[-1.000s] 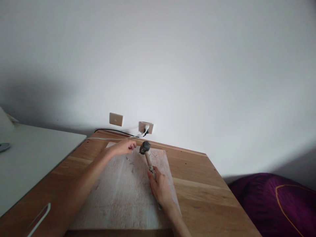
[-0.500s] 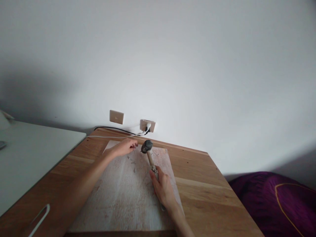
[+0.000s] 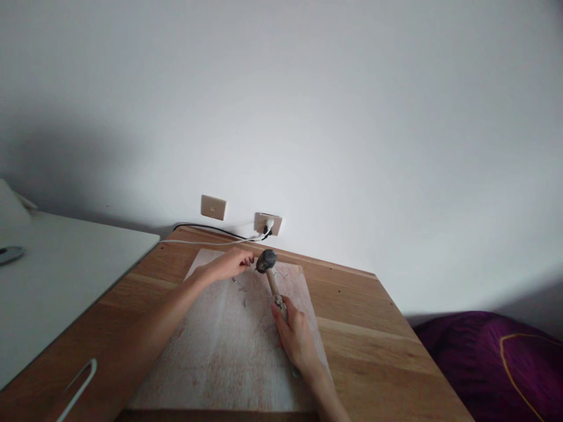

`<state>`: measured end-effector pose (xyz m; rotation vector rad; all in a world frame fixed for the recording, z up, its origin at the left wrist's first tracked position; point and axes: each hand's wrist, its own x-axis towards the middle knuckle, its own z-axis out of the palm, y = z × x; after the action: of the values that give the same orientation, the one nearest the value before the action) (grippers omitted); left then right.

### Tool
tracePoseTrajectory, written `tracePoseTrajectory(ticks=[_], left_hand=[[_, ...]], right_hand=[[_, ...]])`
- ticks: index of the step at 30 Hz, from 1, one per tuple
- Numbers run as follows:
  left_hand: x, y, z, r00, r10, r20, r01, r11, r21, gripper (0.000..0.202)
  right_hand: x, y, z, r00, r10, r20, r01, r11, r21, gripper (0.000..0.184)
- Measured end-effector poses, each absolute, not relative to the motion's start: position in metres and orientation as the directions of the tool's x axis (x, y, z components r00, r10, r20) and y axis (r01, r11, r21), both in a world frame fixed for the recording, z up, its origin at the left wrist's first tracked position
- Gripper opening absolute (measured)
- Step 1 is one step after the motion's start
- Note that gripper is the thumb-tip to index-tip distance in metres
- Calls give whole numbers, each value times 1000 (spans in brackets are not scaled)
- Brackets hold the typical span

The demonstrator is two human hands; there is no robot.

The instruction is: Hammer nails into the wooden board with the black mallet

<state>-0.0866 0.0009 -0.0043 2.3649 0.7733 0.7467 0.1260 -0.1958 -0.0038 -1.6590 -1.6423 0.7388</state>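
A pale, whitewashed wooden board (image 3: 229, 351) lies flat on a brown wooden table (image 3: 360, 334). My right hand (image 3: 295, 340) is closed round the wooden handle of a hammer (image 3: 269, 269), whose dark head hovers near the board's far edge. My left hand (image 3: 231, 265) reaches to the far end of the board with its fingers pinched just left of the hammer head; what they hold is too small to make out. A few small nails (image 3: 240, 288) lie loose on the board between the hands.
A white desk (image 3: 57, 281) adjoins the table on the left. A wall switch (image 3: 213, 207) and a socket (image 3: 267, 223) with plugged cables sit behind the table. A purple cushion (image 3: 497, 363) lies to the right. A slot handle (image 3: 79, 384) shows at the table's near left.
The view has shifted slightly rightward. Both hands and the hammer stay in almost the same stance, the hammer head keeping close to my left fingertips.
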Motion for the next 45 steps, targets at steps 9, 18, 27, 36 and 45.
tracePoseTrajectory(ticks=[9, 18, 27, 36, 45], left_hand=[[-92, 4, -19, 624, 744, 241, 267, -492, 828, 19], [-93, 2, -18, 603, 760, 243, 304, -500, 811, 28], [-95, 7, -22, 615, 754, 233, 273, -481, 833, 27], [-96, 4, -16, 646, 728, 227, 267, -495, 827, 20], [-97, 3, -16, 664, 728, 170, 321, -483, 814, 27]], right_hand=[[126, -197, -1, 32, 997, 72, 627, 36, -778, 47], [126, -197, -1, 30, 997, 77, 631, 41, -775, 47], [127, -197, -3, 27, 996, 80, 627, 46, -778, 48], [127, -196, -2, 34, 996, 85, 641, 43, -766, 47], [126, -196, -1, 32, 996, 87, 627, 48, -777, 50]])
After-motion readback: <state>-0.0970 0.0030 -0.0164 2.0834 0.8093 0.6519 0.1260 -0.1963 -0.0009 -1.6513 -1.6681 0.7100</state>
